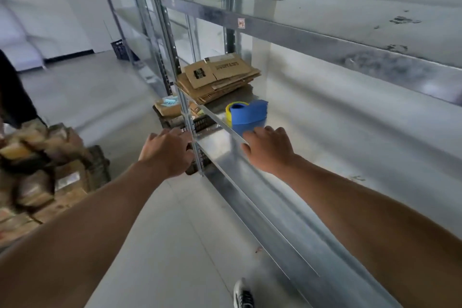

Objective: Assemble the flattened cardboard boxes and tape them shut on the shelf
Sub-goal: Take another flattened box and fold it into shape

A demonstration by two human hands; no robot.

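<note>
Fingers relaxed and empty, left hand (166, 152) and right hand (268, 149) flank a shelf upright (184, 105); tape dispenser (247, 115) fronts flattened boxes (220, 75).

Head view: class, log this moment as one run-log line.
step: reach | left hand: open, beside shelf post | right hand: open, at blue tape dispenser, contact unclear | flattened boxes: stacked, untouched

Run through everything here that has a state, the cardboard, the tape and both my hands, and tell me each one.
flattened cardboard boxes: flat, stacked on the shelf, none assembled.
tape dispenser: resting on the shelf, not held.
left hand: open, empty, at the shelf post.
right hand: open, empty, over the shelf beside the tape dispenser; contact unclear.
</note>
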